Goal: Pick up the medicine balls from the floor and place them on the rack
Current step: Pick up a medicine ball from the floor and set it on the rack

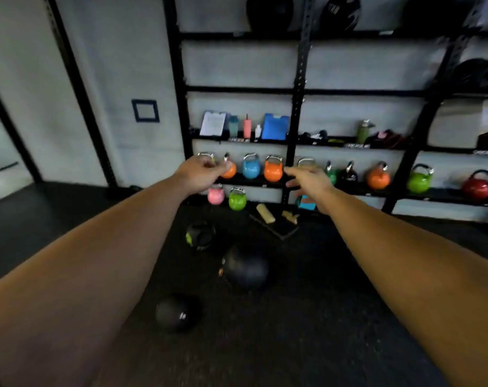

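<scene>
Currently both arms reach forward, nothing held: left hand [200, 171] loosely curled and empty, right hand [309, 178] with fingers spread, likely lining up a two-handed scoop. Three dark round rubber medicine balls sit on the black floor [335, 317]: large one [244, 265], small one [177, 312], yellow-marked one [199, 236]. Tall black metal rack [300, 79] ahead already holds similar balls up top.

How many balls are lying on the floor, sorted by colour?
Black balls: 2
Black-and-green ball: 1
Total: 3
</scene>
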Available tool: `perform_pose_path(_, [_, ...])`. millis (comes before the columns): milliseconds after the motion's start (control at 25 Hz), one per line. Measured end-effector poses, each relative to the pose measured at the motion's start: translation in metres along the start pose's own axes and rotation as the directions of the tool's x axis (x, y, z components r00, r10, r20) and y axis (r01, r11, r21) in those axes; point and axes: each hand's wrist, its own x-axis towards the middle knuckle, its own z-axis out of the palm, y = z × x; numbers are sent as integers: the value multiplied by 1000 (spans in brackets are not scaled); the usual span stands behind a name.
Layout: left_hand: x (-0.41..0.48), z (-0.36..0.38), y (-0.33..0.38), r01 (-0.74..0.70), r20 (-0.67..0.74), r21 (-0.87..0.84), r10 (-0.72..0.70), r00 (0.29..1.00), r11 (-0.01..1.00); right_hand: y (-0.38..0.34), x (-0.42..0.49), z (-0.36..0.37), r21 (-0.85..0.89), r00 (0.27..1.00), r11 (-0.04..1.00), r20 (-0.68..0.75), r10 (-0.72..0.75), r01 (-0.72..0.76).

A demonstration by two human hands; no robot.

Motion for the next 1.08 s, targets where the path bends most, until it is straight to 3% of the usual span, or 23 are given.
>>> perform_pose_path(200, [28,28,-110,162,86,123,-173,981,979,52,64,134,-137,966,988,236,107,-75])
perform_pose_path(360, [86,23,-214,280,118,130,-295,948,951,70,132,249,-248,950,969,300,87,-11])
perform_pose_path(720, [198,5,-395,444,279,170,-475,835,880,88,235,462,-467,839,884,494,230,32])
perform_pose_path(1000, [306,32,-518,587,227,168,-611,759,792,130,364,598,-528,734,847,599,320,62])
perform_pose_path(1080, [328,51,-559,653,227,163,-673,704,739,161,397,636,-521,694,853,625,358,30])
